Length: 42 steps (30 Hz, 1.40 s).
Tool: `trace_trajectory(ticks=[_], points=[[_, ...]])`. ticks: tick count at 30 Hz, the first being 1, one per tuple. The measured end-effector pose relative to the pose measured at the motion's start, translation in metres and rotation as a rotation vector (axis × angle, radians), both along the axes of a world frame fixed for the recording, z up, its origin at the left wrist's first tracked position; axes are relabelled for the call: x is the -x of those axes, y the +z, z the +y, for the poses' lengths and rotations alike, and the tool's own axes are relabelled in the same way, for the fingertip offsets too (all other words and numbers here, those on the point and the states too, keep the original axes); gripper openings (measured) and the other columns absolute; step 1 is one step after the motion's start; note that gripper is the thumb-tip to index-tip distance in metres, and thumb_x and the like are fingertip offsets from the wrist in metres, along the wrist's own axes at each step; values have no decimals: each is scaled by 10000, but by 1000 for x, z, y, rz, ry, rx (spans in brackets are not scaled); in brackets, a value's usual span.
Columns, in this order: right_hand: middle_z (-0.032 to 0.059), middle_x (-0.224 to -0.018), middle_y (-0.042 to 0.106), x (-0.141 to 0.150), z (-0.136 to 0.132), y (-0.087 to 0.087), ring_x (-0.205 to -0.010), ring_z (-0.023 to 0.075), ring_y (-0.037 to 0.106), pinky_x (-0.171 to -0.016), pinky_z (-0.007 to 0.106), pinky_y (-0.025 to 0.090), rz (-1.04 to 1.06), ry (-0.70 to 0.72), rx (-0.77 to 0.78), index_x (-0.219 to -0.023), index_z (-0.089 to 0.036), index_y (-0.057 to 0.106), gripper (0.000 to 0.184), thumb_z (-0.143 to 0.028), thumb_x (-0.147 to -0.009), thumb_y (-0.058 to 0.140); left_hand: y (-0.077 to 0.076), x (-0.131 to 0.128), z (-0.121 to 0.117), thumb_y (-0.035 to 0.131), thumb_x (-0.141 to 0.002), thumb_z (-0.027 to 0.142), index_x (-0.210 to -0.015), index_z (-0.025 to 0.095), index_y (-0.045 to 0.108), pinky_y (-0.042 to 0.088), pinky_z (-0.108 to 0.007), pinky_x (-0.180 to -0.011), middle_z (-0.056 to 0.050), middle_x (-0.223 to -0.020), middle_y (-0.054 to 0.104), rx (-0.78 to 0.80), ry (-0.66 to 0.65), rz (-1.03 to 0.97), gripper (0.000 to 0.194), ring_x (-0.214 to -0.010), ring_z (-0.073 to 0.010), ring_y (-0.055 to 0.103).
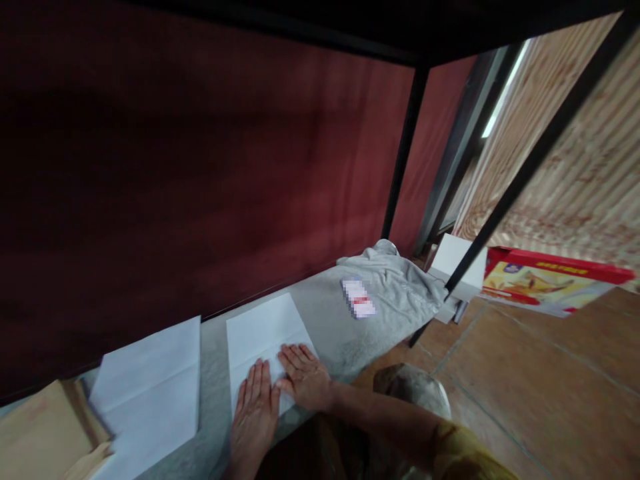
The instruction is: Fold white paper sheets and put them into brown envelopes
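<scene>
A white sheet of paper [263,327] with a crease across it lies on the grey surface in front of me. My left hand [255,407] rests flat on its lower left part, fingers stretched out. Flat on the lower right part of the same sheet is my right hand [306,379], its fingers extended and its thumb close to the left hand. To the left lies a second creased white sheet [155,393], which neither hand touches.
A brown cardboard piece [45,433] sits at the far left. Toward the right are a phone-like item [358,298], blurred out, and a crumpled grey cloth [400,283]. Black frame posts [406,147] rise nearby. A white box [459,263] and a red-yellow carton [547,283] stand beyond.
</scene>
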State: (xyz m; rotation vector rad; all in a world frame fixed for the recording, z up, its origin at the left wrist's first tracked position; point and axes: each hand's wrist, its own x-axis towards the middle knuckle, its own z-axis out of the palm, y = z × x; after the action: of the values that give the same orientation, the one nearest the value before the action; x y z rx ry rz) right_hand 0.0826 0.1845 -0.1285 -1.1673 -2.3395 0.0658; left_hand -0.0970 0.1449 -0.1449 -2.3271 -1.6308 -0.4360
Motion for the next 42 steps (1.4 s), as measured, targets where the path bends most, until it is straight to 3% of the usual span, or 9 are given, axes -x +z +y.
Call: trace_trajectory(ticks=[7, 13, 16, 19, 24, 30, 37, 42], points=[[153, -1542, 403, -42, 4, 10, -1433, 252, 372, -1189, 436, 295, -78, -136, 122, -1503, -102, 371, 651, -526, -1009, 376, 8, 28, -22, 203, -985, 227, -1186, 151, 695, 392, -574, -1111, -172, -1406, 574, 30, 43, 25, 536, -1444, -323, 354], [128, -1571, 351, -47, 0, 17, -1440, 252, 361, -1204, 423, 251, -102, -157, 197, -1518, -105, 342, 654, -529, -1020, 310, 9, 28, -29, 237, -996, 298, -1246, 161, 664, 322, -608, -1144, -166, -1418, 562, 43, 117, -22, 514, -1456, -343, 324], [133, -1571, 348, -44, 0, 17, -1442, 257, 356, -1206, 432, 240, -103, -163, 198, -1518, -101, 340, 651, -520, -1020, 315, 15, 9, -5, 238, -1006, 361, -1438, 135, 484, 312, -551, -1164, -163, -1489, 490, 69, 105, -68, 547, -1459, -301, 329], [146, -1556, 372, -41, 2, 14, -1438, 273, 360, -1210, 451, 224, -84, -167, 176, -1500, -88, 376, 645, -513, -1018, 327, 23, -19, 38, 231, -1013, 388, -1532, 96, 303, 316, -487, -1171, -175, -1552, 396, 105, 71, -108, 600, -1464, -258, 320], [144, -1541, 405, -38, 1, 11, -1430, 274, 370, -1222, 463, 197, -48, -186, 161, -1500, -95, 381, 634, -495, -1008, 372, 31, -39, 108, 245, -1015, 440, -1506, 92, 366, 286, -471, -1180, -165, -1546, 406, 229, -33, -48, 614, -1457, -259, 334], [153, -1565, 350, -41, 0, 20, -1449, 299, 336, -1218, 498, 205, -66, -161, 249, -1511, -87, 356, 657, -511, -1009, 342, 32, -10, 154, 215, -1017, 456, -1507, 167, 383, 247, -470, -1190, -102, -1580, 364, 276, -54, 2, 593, -1475, -250, 296], [152, -1576, 314, -42, 3, 32, -1456, 316, 321, -1218, 529, 201, -81, -148, 343, -1516, -83, 344, 680, -528, -1002, 338, 27, 37, 200, 199, -1005, 439, -1517, 117, 353, 247, -456, -1190, -126, -1572, 373, 285, 91, -18, 624, -1464, -251, 321], [161, -1582, 291, -43, 4, 35, -1465, 327, 296, -1213, 548, 198, -97, -142, 370, -1526, -69, 313, 691, -522, -1004, 329, 28, 35, 196, 208, -1005, 422, -1512, 81, 353, 216, -484, -1199, -160, -1585, 334, 237, 183, -29, 628, -1481, -284, 277]])
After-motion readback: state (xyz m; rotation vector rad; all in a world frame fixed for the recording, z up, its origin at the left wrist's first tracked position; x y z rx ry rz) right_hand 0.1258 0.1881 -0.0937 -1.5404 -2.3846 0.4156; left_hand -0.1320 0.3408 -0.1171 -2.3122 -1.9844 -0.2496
